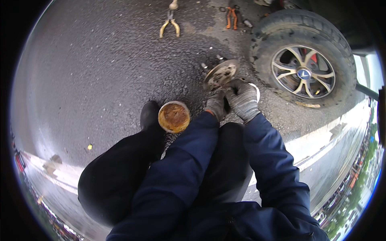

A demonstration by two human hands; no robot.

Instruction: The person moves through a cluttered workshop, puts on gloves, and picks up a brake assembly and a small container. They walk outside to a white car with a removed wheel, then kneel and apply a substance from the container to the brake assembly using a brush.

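A dirty round metal wheel hub (222, 74) with studs sticking out on its far side is tilted up in front of my knees. My left hand (217, 105), in a grey knit glove, is closed at its near underside, and its fingertips are partly hidden. Against the hub's near right edge, my right hand (244, 99) is closed too, in a matching striped glove. Part of a white round rim (257, 92) shows behind the right hand. A tub of brown-yellow grease (174, 117) stands left of my forearms, beside my boot (150, 114).
A wheel with tyre (304, 74) lies at the right beside a dark vehicle part. Yellow-handled pliers (169, 27) and orange-handled pliers (231, 18) rest on the wet asphalt (104, 60) ahead. A small metal socket-like piece (248, 23) lies near the tyre. A white road line (317, 138) runs behind.
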